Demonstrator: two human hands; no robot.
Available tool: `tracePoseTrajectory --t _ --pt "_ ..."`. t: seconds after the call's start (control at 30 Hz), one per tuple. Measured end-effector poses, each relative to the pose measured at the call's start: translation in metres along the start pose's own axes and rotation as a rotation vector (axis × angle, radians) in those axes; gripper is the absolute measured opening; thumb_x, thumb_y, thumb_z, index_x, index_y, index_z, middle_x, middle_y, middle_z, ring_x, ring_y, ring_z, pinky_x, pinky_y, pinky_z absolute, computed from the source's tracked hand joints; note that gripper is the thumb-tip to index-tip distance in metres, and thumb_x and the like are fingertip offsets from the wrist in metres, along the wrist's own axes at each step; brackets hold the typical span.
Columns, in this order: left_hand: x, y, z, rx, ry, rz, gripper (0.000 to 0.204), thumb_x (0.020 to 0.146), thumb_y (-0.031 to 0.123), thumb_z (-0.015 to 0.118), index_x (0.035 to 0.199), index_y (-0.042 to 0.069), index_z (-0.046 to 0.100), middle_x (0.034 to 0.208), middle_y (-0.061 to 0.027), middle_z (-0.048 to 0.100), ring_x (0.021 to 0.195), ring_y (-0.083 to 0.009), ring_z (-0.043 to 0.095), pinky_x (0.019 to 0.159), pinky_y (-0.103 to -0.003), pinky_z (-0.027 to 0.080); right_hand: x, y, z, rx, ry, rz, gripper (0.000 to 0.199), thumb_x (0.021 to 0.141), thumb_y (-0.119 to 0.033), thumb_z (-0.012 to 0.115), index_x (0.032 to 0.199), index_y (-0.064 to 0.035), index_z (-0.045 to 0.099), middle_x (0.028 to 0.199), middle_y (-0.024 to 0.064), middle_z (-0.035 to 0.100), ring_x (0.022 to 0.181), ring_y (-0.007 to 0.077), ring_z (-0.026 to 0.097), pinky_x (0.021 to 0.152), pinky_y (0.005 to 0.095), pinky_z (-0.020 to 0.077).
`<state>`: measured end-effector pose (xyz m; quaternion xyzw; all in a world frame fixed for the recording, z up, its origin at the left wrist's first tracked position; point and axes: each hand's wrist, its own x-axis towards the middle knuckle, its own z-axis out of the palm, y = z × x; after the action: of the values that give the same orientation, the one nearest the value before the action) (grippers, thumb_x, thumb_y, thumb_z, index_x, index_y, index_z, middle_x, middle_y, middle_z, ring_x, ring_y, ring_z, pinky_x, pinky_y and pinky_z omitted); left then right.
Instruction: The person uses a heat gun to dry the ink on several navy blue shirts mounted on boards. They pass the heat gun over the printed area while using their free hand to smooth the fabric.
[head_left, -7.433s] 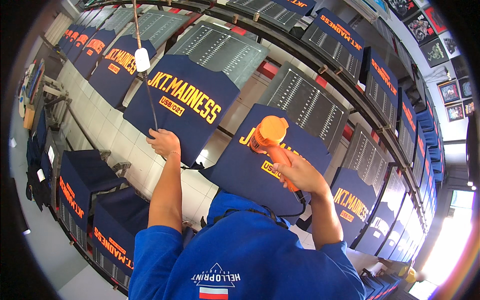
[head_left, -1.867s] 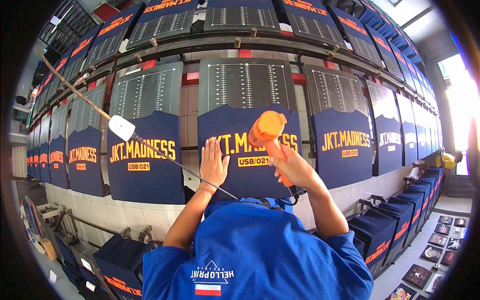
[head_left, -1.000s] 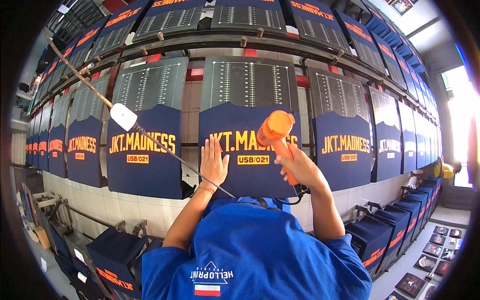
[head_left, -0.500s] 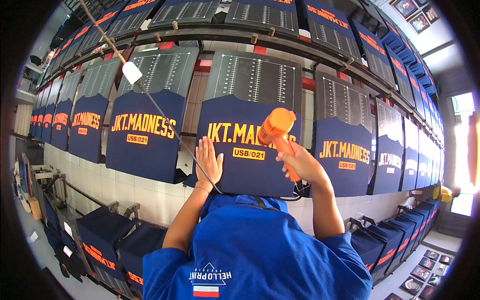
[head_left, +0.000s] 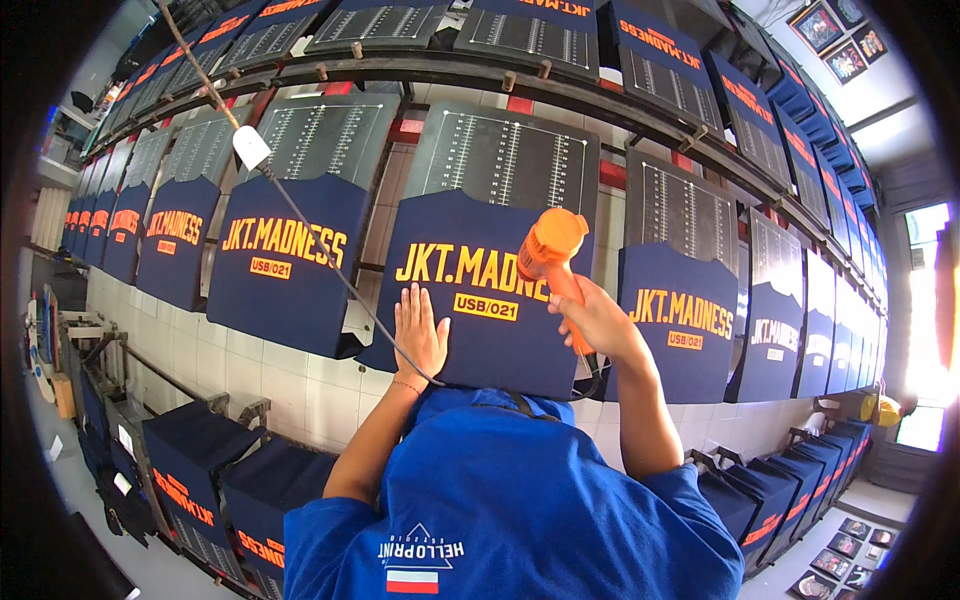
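My right hand (head_left: 597, 322) is closed around the handle of an orange hair dryer (head_left: 553, 240). The dryer hangs over the right end of the orange lettering on a navy T-shirt (head_left: 530, 350), hiding some of the letters. That shirt lies over a dark board with white ruled scales (head_left: 500, 150). Flat on the shirt, just below the left end of the lettering, rests my left hand (head_left: 420, 337) with its fingers straight and pointing away. A dark cord (head_left: 598, 378) shows below the dryer's handle.
Rows of boards with similar navy shirts stand left (head_left: 285, 300), right (head_left: 680, 370) and beyond a dark metal rail (head_left: 440, 72). A cable with a white fitting (head_left: 251, 147) hangs across the left side. Lower racks hold more shirts (head_left: 195, 445).
The hair dryer has shifted right over the lettering, uncovering more middle letters. My left hand has slid slightly right and nearer on the shirt. The whole view has turned a little.
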<state>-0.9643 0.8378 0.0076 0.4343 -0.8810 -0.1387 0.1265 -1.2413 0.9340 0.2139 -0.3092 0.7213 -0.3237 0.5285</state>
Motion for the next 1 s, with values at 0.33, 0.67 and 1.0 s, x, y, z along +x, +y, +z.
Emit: tracePoseTrajectory --t 0.33,0.67,1.0 --pt "0.066 -0.026 0.009 0.094 0.072 0.023 0.070 0.103 0.035 0.050 0.156 -0.005 0.028 0.164 -0.0245 0.027 0.153 -0.0402 0.024 0.126 -0.050 0.019 0.010 -0.001 -0.005 0.037 0.021 0.015 0.040 0.100 -0.024 0.056 0.128 0.0040 0.051 0.100 0.0070 0.064 0.071 0.0105 0.061 0.061 0.0278 0.0550" --pt "0.107 -0.033 0.006 0.160 0.028 0.009 0.066 0.105 0.037 0.045 0.154 -0.006 0.033 0.162 -0.0234 0.030 0.153 -0.0374 0.026 0.125 -0.049 0.021 -0.016 0.008 -0.009 0.018 -0.013 0.099 0.035 0.099 -0.023 0.059 0.124 0.0018 0.052 0.093 0.0063 0.063 0.067 0.0107 0.061 0.058 0.0277 0.0544" --pt "0.043 -0.022 -0.002 0.040 0.009 0.058 0.070 0.103 0.033 0.049 0.157 -0.005 0.026 0.164 -0.0238 0.028 0.153 -0.0396 0.024 0.125 -0.050 0.019 -0.007 0.008 -0.021 0.108 0.154 0.078 0.040 0.099 -0.024 0.059 0.128 0.0023 0.052 0.096 0.0049 0.062 0.070 0.0098 0.059 0.059 0.0265 0.0537"
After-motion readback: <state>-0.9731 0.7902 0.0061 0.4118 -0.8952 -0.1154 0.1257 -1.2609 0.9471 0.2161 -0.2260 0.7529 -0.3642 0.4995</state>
